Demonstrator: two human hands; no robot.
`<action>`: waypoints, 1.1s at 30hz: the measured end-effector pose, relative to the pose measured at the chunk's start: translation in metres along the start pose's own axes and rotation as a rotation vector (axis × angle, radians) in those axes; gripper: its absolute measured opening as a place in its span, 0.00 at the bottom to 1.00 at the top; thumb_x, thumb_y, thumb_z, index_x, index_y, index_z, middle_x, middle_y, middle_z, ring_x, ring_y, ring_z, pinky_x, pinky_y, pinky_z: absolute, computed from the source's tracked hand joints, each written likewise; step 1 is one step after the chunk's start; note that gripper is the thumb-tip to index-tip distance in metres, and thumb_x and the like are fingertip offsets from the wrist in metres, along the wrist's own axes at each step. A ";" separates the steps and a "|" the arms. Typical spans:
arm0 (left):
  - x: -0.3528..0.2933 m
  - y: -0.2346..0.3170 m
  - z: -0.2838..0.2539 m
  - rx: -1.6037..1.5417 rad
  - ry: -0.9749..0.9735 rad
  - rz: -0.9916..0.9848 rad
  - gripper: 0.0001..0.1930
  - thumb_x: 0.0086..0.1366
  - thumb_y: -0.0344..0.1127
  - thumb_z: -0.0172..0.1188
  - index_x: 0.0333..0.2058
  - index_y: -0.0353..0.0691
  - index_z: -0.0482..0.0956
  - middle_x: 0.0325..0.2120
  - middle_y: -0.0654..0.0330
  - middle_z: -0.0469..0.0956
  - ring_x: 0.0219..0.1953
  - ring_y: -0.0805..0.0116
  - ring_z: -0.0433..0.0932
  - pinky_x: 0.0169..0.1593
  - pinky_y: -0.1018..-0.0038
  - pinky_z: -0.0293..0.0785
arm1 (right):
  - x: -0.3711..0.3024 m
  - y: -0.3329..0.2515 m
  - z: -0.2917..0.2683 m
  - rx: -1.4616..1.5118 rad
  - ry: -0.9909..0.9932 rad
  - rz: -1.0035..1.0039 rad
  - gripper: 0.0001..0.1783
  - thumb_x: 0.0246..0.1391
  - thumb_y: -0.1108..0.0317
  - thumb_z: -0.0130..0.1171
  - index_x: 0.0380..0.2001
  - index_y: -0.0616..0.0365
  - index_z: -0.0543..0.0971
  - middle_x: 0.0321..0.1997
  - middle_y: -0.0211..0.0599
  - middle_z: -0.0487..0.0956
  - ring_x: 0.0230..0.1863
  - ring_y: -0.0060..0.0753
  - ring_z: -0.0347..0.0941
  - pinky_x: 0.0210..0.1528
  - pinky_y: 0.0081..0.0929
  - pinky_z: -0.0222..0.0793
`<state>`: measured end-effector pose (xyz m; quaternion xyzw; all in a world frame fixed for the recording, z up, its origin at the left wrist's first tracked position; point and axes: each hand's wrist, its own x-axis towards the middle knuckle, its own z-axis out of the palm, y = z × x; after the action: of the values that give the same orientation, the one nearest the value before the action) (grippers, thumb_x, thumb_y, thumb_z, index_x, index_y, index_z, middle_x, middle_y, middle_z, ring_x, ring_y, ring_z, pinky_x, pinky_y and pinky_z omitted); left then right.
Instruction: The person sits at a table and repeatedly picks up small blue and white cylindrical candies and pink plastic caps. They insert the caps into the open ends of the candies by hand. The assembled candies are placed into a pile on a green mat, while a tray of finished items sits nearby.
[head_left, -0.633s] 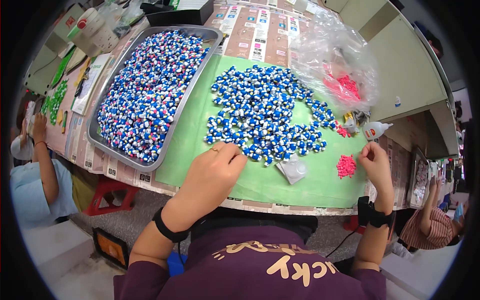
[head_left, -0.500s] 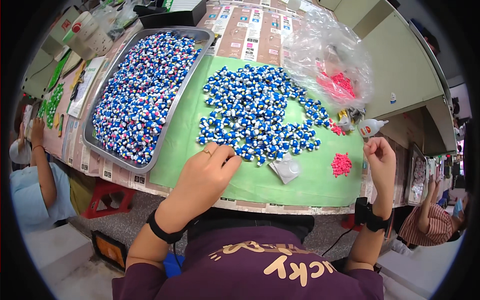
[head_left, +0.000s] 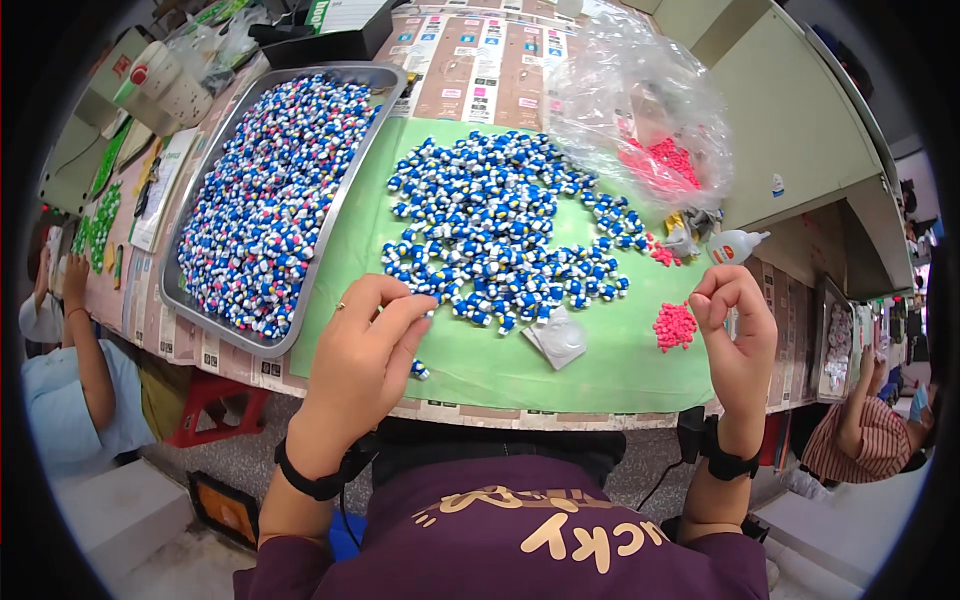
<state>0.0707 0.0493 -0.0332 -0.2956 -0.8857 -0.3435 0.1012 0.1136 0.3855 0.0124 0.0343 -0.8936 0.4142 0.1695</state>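
My left hand (head_left: 365,350) is closed in a pinch at the near left edge of a loose pile of small blue-and-white figurines (head_left: 490,200). A single small figurine (head_left: 429,303) shows at its fingertips, and another figurine (head_left: 419,370) lies on the green mat (head_left: 480,385) just below the fingers. To the right, my right hand (head_left: 740,335) hovers with curled fingers and the thumb pressed to the index finger; what it pinches, if anything, is too small to make out. Beside it sits a small heap of pink pieces (head_left: 675,327).
A metal tray (head_left: 312,262) full of similar figurines stands at left. A clear plastic bag (head_left: 600,100) with pink pieces, a white squeeze bottle (head_left: 735,246) and a small round clear dish (head_left: 562,342) lie around the pile. A co-worker's arm (head_left: 92,360) shows at far left.
My left hand has drawn back to the left and nearer me, and a figurine now lies apart below it. The right hand has shifted left, closer to the pink heap.
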 end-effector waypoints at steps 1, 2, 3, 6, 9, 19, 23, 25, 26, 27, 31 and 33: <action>-0.003 0.002 -0.007 -0.018 -0.033 -0.033 0.12 0.54 0.23 0.63 0.39 0.37 0.79 0.35 0.55 0.74 0.34 0.55 0.75 0.35 0.65 0.73 | -0.001 0.001 0.001 0.003 0.000 0.013 0.13 0.53 0.83 0.58 0.22 0.61 0.66 0.33 0.33 0.73 0.33 0.24 0.67 0.39 0.21 0.65; -0.007 0.001 -0.012 -0.040 -0.129 -0.043 0.11 0.56 0.27 0.65 0.39 0.37 0.78 0.35 0.56 0.74 0.35 0.56 0.76 0.37 0.65 0.73 | -0.002 0.004 0.002 0.027 0.000 0.022 0.12 0.53 0.83 0.58 0.22 0.61 0.66 0.33 0.33 0.73 0.33 0.24 0.67 0.40 0.21 0.65; -0.011 0.002 -0.014 -0.057 -0.195 -0.064 0.11 0.56 0.27 0.65 0.39 0.37 0.78 0.35 0.56 0.74 0.36 0.56 0.76 0.38 0.65 0.73 | -0.002 0.003 0.003 0.028 -0.009 0.009 0.12 0.53 0.83 0.58 0.22 0.61 0.67 0.33 0.33 0.73 0.33 0.24 0.67 0.40 0.21 0.65; -0.021 0.002 -0.014 -0.048 -0.355 -0.084 0.11 0.55 0.29 0.66 0.38 0.37 0.78 0.35 0.56 0.74 0.37 0.55 0.77 0.39 0.65 0.73 | 0.002 -0.006 0.008 0.036 -0.036 -0.022 0.11 0.52 0.83 0.58 0.23 0.61 0.67 0.33 0.33 0.73 0.33 0.24 0.67 0.40 0.21 0.65; -0.024 -0.002 -0.009 -0.059 -0.394 -0.093 0.10 0.55 0.29 0.66 0.37 0.37 0.77 0.34 0.56 0.74 0.36 0.54 0.76 0.39 0.66 0.73 | 0.003 -0.023 0.019 0.131 -0.096 0.025 0.12 0.51 0.84 0.58 0.22 0.61 0.67 0.33 0.33 0.73 0.34 0.25 0.68 0.41 0.22 0.65; 0.021 0.038 0.010 -1.132 -0.182 -0.269 0.07 0.63 0.20 0.60 0.40 0.31 0.80 0.38 0.54 0.78 0.31 0.73 0.79 0.31 0.79 0.76 | -0.002 -0.065 0.053 0.513 -0.303 -0.166 0.16 0.48 0.87 0.61 0.26 0.54 0.68 0.35 0.36 0.76 0.35 0.28 0.72 0.38 0.25 0.67; 0.026 0.049 0.017 -1.452 -0.292 -0.395 0.06 0.65 0.23 0.60 0.40 0.29 0.81 0.37 0.54 0.78 0.28 0.75 0.78 0.29 0.80 0.75 | -0.004 -0.064 0.060 0.395 -0.256 -0.321 0.16 0.47 0.86 0.63 0.27 0.53 0.69 0.36 0.33 0.77 0.37 0.32 0.73 0.41 0.29 0.65; 0.025 0.051 0.016 -1.465 -0.309 -0.454 0.05 0.65 0.23 0.60 0.39 0.30 0.81 0.37 0.55 0.78 0.27 0.76 0.77 0.27 0.81 0.74 | -0.006 -0.060 0.061 0.354 -0.247 -0.359 0.16 0.44 0.86 0.64 0.28 0.53 0.70 0.37 0.33 0.78 0.36 0.34 0.73 0.42 0.31 0.64; 0.025 0.050 0.017 -1.446 -0.312 -0.447 0.05 0.65 0.24 0.61 0.39 0.30 0.81 0.36 0.56 0.78 0.26 0.77 0.76 0.26 0.81 0.72 | -0.006 -0.059 0.060 0.318 -0.252 -0.386 0.16 0.43 0.86 0.64 0.28 0.54 0.70 0.37 0.33 0.78 0.36 0.34 0.73 0.42 0.31 0.65; 0.023 0.049 0.020 -1.426 -0.315 -0.440 0.05 0.65 0.25 0.61 0.38 0.31 0.81 0.35 0.57 0.78 0.26 0.78 0.75 0.25 0.82 0.71 | -0.007 -0.058 0.059 0.282 -0.256 -0.413 0.16 0.42 0.85 0.64 0.28 0.54 0.71 0.38 0.34 0.78 0.36 0.35 0.74 0.43 0.31 0.65; 0.019 0.044 0.024 -1.360 -0.430 -0.414 0.05 0.65 0.27 0.62 0.37 0.32 0.82 0.33 0.60 0.77 0.24 0.80 0.73 0.24 0.84 0.66 | -0.010 -0.052 0.051 0.249 -0.377 -0.474 0.15 0.39 0.84 0.63 0.29 0.57 0.72 0.39 0.37 0.77 0.36 0.39 0.74 0.41 0.31 0.68; 0.020 0.044 0.023 -1.384 -0.509 -0.456 0.06 0.66 0.30 0.62 0.38 0.33 0.82 0.32 0.63 0.77 0.26 0.82 0.73 0.26 0.84 0.67 | -0.012 -0.052 0.046 0.238 -0.433 -0.459 0.14 0.39 0.84 0.62 0.29 0.58 0.73 0.40 0.38 0.77 0.37 0.41 0.74 0.39 0.31 0.70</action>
<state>0.0814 0.0999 -0.0183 -0.1716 -0.5040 -0.7531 -0.3866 0.1224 0.3156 0.0187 0.3415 -0.8231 0.4498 0.0594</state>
